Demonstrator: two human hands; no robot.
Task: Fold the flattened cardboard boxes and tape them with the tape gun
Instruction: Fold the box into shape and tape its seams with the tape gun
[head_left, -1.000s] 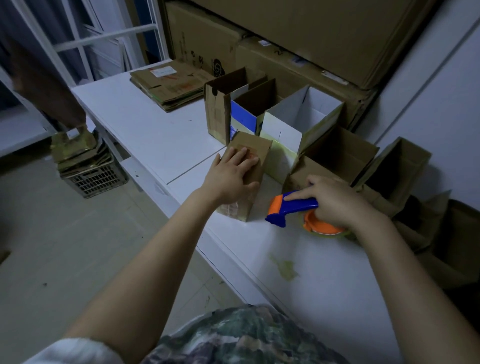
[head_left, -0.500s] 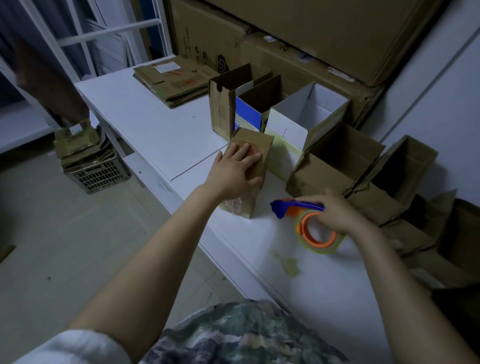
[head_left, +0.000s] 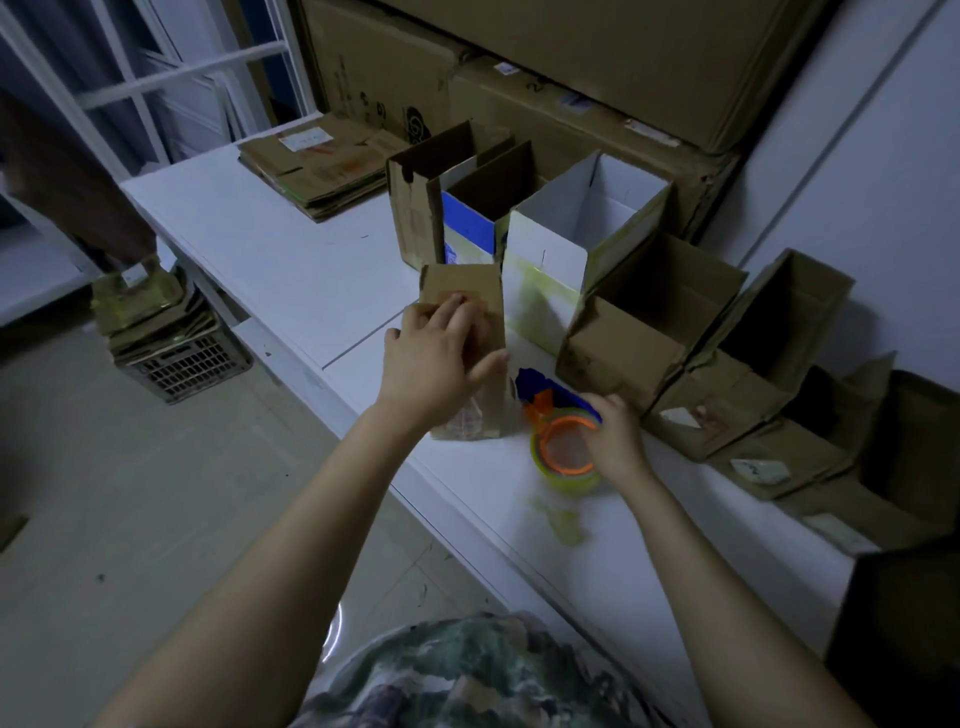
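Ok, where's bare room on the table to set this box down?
Widest bare patch: table between the flattened-box stack, the tall open boxes and the small box under the left hand. Narrower strip at the near edge beyond the tape scrap. Crowded right of the tape gun.

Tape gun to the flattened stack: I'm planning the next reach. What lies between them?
In the head view, the small brown box under the left hand lies between the tape gun and the flattened stack; beyond it, bare white table.

Small box (head_left: 480, 332) on table (head_left: 291, 270); tape gun (head_left: 558, 421) right of it; open boxes (head_left: 639, 322) behind.
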